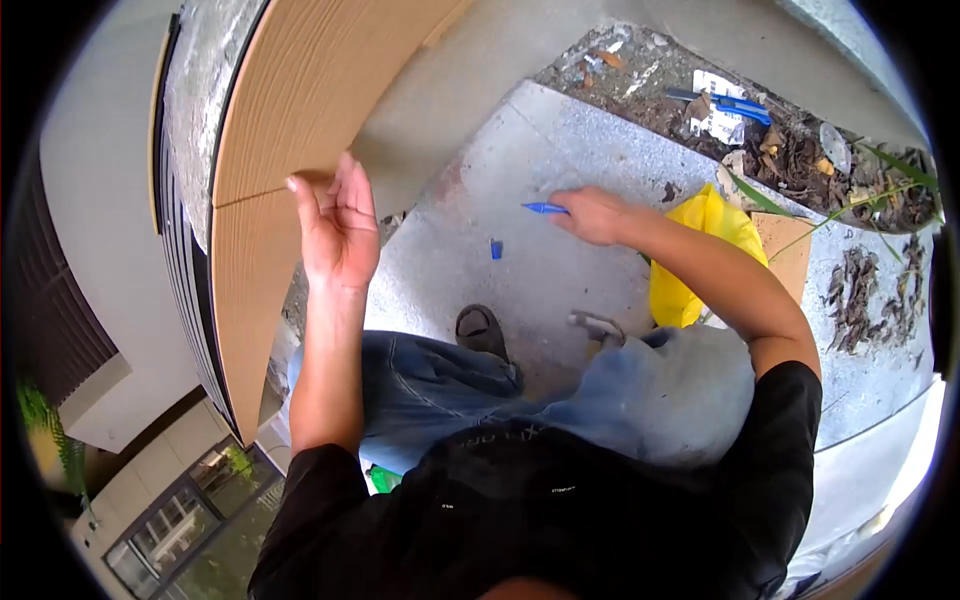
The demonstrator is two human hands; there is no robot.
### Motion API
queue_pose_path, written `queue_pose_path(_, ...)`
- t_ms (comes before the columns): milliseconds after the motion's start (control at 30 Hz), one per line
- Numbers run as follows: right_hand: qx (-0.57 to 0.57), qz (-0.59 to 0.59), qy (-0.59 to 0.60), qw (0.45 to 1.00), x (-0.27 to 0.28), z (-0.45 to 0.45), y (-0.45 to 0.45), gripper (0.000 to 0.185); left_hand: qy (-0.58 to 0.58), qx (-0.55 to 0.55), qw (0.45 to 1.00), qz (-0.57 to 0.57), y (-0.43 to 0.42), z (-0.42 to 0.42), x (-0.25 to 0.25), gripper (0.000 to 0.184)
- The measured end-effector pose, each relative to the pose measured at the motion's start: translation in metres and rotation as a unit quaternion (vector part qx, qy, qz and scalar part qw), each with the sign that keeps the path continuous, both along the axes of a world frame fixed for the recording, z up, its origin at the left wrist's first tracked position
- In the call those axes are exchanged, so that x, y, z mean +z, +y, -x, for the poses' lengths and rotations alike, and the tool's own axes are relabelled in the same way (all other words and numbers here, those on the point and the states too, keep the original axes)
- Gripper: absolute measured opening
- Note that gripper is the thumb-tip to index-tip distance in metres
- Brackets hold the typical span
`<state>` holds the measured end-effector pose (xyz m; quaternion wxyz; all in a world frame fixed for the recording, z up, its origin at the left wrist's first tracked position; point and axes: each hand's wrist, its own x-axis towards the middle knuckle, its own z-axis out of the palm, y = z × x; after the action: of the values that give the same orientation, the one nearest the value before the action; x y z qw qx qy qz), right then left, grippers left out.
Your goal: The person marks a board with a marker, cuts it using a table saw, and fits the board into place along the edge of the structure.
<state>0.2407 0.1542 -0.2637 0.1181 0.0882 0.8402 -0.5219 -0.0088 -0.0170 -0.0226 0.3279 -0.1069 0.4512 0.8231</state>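
My left hand (340,230) is raised palm up with its fingers apart, beside a tan wood-grained panel (285,110), and holds nothing. A thin dark seam crosses the panel near my fingertips. To the right, my right hand (592,214) is closed on a blue pointed object (545,208), which looks like a marker or nozzle; its tip points left and my fingers hide the rest. A small blue piece (496,249) lies on the grey floor slab (440,270) between my two hands.
A yellow bag (708,225) lies right of my right forearm, with a cardboard piece (785,250) behind it. A blue utility knife (742,108) rests on a white paper (716,122) in the soil strip. Dry leaves (856,295) lie at the right. Below are my knees and a sandal (481,328).
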Motion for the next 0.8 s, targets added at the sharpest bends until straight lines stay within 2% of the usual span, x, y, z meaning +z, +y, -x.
queue_pose_path(33, 0.019, -0.031, -0.02, 0.999, 0.013, -0.001, 0.0, 0.031, -0.046, 0.002, 0.999, -0.013, -0.001, -0.001, 0.004, 0.063)
queue_pose_path(100, 0.064, -0.093, -0.008, 0.994, 0.016, 0.002, -0.007, 0.031, 0.013, -0.01, 1.0, 0.007, 0.002, -0.002, 0.002, 0.065)
queue_pose_path(200, 0.106, -0.141, 0.015, 0.984, 0.01, 0.014, -0.029, 0.031, -0.003, -0.02, 1.0, 0.004, 0.001, -0.002, 0.004, 0.067)
queue_pose_path(267, 0.148, -0.149, 0.001, 0.978, 0.019, 0.026, -0.04, 0.028, 0.004, -0.008, 1.0, 0.001, 0.005, -0.003, 0.004, 0.07)
queue_pose_path(333, 0.188, -0.154, -0.011, 0.97, 0.016, 0.036, -0.048, 0.025, -0.01, 0.012, 1.0, 0.014, 0.007, -0.009, 0.008, 0.065)
queue_pose_path(400, 0.188, -0.237, 0.081, 0.95, 0.001, 0.055, -0.052, 0.02, -0.023, 0.013, 1.0, -0.003, 0.002, -0.007, 0.006, 0.063)
queue_pose_path(433, 0.197, -0.236, 0.082, 0.948, -0.003, 0.063, -0.05, 0.02, 0.002, -0.015, 1.0, -0.002, 0.001, -0.008, 0.005, 0.049)
queue_pose_path(467, 0.199, -0.276, 0.145, 0.929, -0.007, 0.071, -0.048, 0.019, 0.027, -0.044, 0.999, 0.0, 0.0, -0.008, 0.005, 0.037)
queue_pose_path(500, 0.199, -0.314, 0.207, 0.905, -0.008, 0.076, -0.047, 0.019, 0.027, -0.041, 0.999, -0.006, -0.001, -0.008, 0.005, 0.037)
queue_pose_path(633, 0.236, -0.321, 0.209, 0.893, -0.01, 0.089, -0.052, 0.019, 0.032, -0.028, 0.999, 0.017, 0.002, -0.012, 0.007, 0.04)
queue_pose_path(733, 0.224, -0.31, 0.221, 0.897, -0.019, 0.09, -0.053, 0.021, 0.028, -0.032, 0.999, 0.011, 0.0, -0.01, 0.002, 0.042)
queue_pose_path(800, 0.181, -0.281, 0.207, 0.92, -0.018, 0.092, -0.051, 0.023, 0.022, -0.026, 0.999, 0.015, 0.001, -0.01, 0.002, 0.043)
